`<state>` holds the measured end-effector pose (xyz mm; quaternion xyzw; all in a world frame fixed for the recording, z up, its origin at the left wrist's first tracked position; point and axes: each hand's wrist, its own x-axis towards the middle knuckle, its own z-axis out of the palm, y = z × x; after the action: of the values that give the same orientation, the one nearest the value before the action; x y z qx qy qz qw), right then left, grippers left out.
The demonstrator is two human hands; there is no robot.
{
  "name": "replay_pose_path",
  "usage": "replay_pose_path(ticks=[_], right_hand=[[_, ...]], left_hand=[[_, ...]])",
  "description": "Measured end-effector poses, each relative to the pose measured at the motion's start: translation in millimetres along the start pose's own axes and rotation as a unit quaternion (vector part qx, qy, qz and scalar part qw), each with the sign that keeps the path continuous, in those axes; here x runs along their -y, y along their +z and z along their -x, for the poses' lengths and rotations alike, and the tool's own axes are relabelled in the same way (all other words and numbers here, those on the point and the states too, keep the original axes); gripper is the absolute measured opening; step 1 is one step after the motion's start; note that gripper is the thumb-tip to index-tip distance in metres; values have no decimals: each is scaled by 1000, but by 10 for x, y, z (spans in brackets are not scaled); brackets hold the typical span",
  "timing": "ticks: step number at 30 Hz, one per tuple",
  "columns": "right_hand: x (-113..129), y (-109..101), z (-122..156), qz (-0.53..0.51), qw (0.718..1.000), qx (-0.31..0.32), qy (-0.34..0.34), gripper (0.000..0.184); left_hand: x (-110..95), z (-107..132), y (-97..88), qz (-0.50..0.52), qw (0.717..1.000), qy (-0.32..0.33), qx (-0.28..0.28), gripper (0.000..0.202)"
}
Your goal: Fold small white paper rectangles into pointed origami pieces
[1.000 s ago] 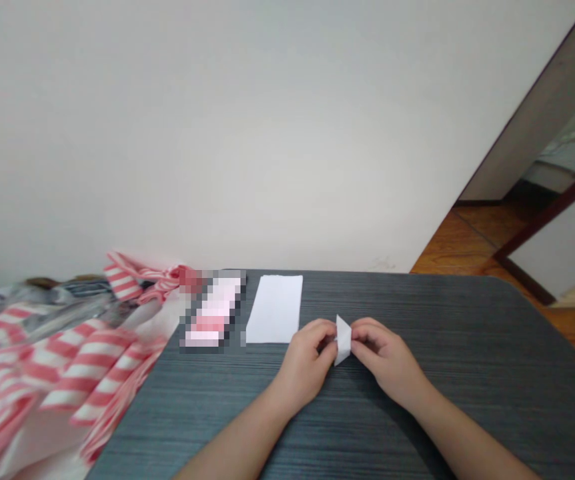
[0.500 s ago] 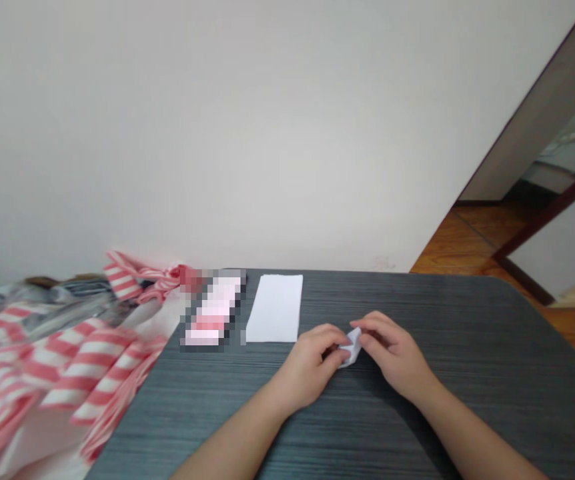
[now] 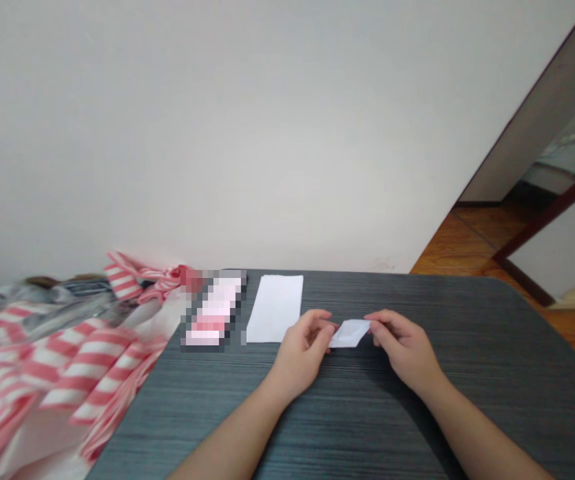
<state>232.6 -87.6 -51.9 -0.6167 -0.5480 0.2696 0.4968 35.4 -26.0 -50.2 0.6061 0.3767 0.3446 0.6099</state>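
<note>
Between my hands is a small folded piece of white paper (image 3: 350, 333), flat and slanted in outline with crease lines across it. My left hand (image 3: 305, 350) pinches its left end between thumb and fingers. At the upper right corner, the thumb and fingertips of my right hand (image 3: 407, 350) are closed on the paper. Just beyond my left hand, white paper sheets (image 3: 275, 308) lie flat on the dark table (image 3: 367, 427).
A blurred-out rectangular item with a pinkish surface (image 3: 217, 307) lies left of the sheets. Red-and-white striped cloth (image 3: 82, 360) is heaped beside the table's left edge. A pale wall (image 3: 287, 133) stands behind; wooden floor (image 3: 447, 240) shows at the right.
The folded paper now lies flatter and shows more of its face. My hands have moved slightly apart, the left one to the left, and the paper sits a little farther from me.
</note>
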Motion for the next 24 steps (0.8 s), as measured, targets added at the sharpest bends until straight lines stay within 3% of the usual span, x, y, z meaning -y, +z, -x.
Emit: replay_pose_path(ticks=[5, 11, 24], right_hand=[[-9, 9, -1, -24, 999, 16, 31, 21], [3, 12, 0, -24, 999, 28, 17, 19], [77, 19, -14, 47, 995, 63, -58, 15]], left_hand=[[-39, -3, -1, 13, 1000, 3, 15, 28], [-33, -7, -7, -8, 1000, -6, 24, 25], [18, -4, -30, -73, 997, 4, -30, 24]])
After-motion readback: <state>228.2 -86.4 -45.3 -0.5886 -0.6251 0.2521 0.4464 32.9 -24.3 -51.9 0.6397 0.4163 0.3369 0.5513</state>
